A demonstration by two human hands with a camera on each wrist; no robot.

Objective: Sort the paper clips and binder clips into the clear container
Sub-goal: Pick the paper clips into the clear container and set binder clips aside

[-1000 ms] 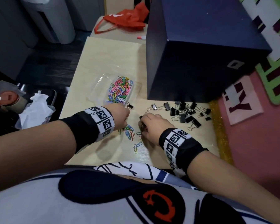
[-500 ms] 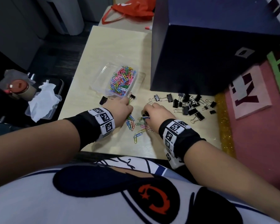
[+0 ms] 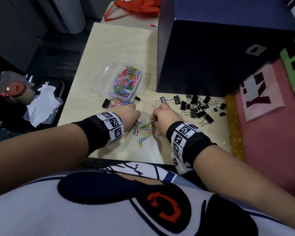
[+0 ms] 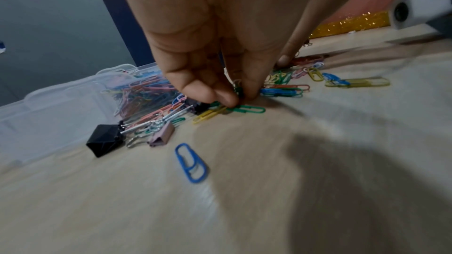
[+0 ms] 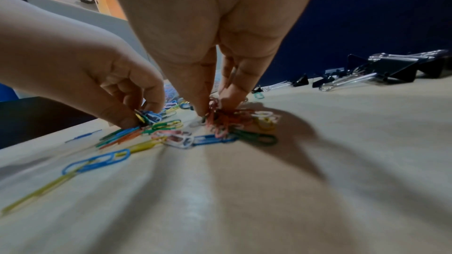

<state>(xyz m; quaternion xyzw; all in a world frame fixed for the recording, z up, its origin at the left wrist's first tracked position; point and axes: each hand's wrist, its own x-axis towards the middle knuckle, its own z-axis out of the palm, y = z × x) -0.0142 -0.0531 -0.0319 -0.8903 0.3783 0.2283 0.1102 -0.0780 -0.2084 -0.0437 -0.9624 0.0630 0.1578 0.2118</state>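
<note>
Presently, one sorting lot, landmark the tray (image 3: 99, 79); clear, near the middle of the table (image 3: 119, 41), its nearer compartment heaped with coloured paper clips (image 3: 126, 80), its farther compartment looking bare.

Left hand (image 3: 129, 114): just on the near side of the tray; fingers curled, thumb and fingertips pinching a small bunch of loose clips (image 4: 238, 92), green among them, off the table; since a second ago the hand has edged toward the tray, uncovering a black binder clip (image 3: 106, 103) and a pink one (image 4: 162, 136) at the tray's near wall.

Right hand (image 3: 165, 114): near side of the tray and to its right, close beside the left hand; fingers curled down, pinching at a reddish tangle (image 5: 225, 119) of clips; a silvery wire shows at the thumb in the head view, what it belongs to unclear; its place on the table little changed.

Loose clips (image 3: 143, 132): a thin scatter between and below the hands, well short of the tray.

Binder pile (image 3: 196, 106): black, right of the tray, against the foot of the dark box (image 3: 220, 57); untouched over the last second.

Judgement: gathering, not yet carrying; both pinches look ready for a short lift into the tray; paper clips mostly sorted, binder clips all still outside it.
</note>
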